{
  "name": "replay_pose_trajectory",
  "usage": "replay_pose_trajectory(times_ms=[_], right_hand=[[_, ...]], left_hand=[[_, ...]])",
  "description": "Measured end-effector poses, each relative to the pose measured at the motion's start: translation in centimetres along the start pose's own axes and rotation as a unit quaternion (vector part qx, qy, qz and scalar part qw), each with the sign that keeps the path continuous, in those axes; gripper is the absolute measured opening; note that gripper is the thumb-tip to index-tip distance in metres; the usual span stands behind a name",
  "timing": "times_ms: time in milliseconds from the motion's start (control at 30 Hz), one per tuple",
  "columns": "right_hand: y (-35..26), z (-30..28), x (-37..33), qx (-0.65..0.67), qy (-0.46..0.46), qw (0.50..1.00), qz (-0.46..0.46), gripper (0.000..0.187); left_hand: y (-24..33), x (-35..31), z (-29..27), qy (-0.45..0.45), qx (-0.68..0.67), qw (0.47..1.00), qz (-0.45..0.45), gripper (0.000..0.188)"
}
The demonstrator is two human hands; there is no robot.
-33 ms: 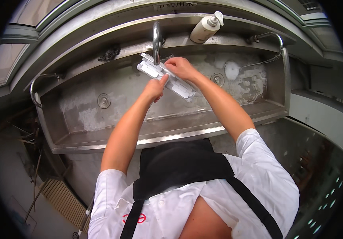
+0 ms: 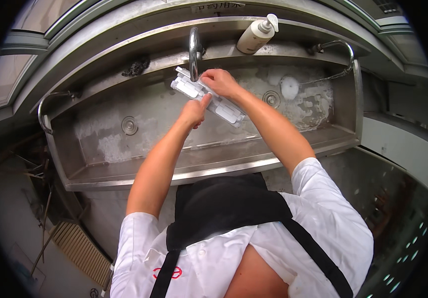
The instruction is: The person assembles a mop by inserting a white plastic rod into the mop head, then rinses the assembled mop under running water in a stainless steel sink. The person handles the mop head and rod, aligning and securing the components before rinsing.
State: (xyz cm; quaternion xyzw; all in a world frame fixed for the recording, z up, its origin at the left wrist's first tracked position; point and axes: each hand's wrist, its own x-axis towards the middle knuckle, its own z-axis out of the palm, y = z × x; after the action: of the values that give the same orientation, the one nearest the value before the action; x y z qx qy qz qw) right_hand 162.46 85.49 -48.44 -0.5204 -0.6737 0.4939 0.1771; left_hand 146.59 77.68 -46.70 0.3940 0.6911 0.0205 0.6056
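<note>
A long white plastic piece (image 2: 187,89) with raised panels and clear edges is held aslant over the sink, its far end under the middle tap (image 2: 193,54). My left hand (image 2: 193,112) grips its near side, thumb lying across the top and fingers curled beneath. At its far side, just right of the tap's spout, my right hand (image 2: 219,82) has bent, closed fingers against the piece. Those fingertips are partly hidden, so anything small within them cannot be made out.
The steel sink (image 2: 189,166) has two drains, one at the left (image 2: 129,125) and one at the right (image 2: 271,99). A white pump bottle (image 2: 256,37) stands on the back ledge near a dark scouring pad (image 2: 135,68). Water from the right tap (image 2: 337,43) lands near white foam (image 2: 289,88).
My right hand has shifted slightly left, closer to the tap's spout. The left hand and the white plastic piece stay almost where they were.
</note>
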Motion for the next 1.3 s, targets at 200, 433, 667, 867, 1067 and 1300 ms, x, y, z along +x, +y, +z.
replay_pose_trajectory(times_ms=[200,433,667,867,1067,1300], right_hand=[[-0.9,1.7,0.9,0.013,-0.019,1.0,0.003,0.026],[-0.9,2.3,-2.0,0.043,-0.019,0.999,0.001,0.024],[-3.1,6.1,2.8,0.066,0.055,0.996,0.04,0.027],[0.1,4.1,-4.8,0.085,-0.02,0.995,0.048,0.026],[-2.9,1.3,-13.1,-0.097,-0.107,0.989,0.023,0.026],[-5.0,-1.6,-18.6,-0.071,-0.167,0.983,0.03,0.028]], left_hand=[[-0.8,-0.7,1.7,0.032,-0.008,0.999,-0.006,0.085],[-3.0,-1.2,1.9,0.007,-0.014,1.0,-0.002,0.078],[-3.2,-1.7,2.6,-0.009,0.012,1.0,0.026,0.076],[-5.8,-2.1,2.1,-0.053,-0.077,0.996,-0.001,0.07],[-7.3,-7.4,3.5,-0.106,-0.161,0.981,-0.033,0.066],[-7.1,-14.7,5.8,0.009,-0.143,0.99,-0.002,0.058]])
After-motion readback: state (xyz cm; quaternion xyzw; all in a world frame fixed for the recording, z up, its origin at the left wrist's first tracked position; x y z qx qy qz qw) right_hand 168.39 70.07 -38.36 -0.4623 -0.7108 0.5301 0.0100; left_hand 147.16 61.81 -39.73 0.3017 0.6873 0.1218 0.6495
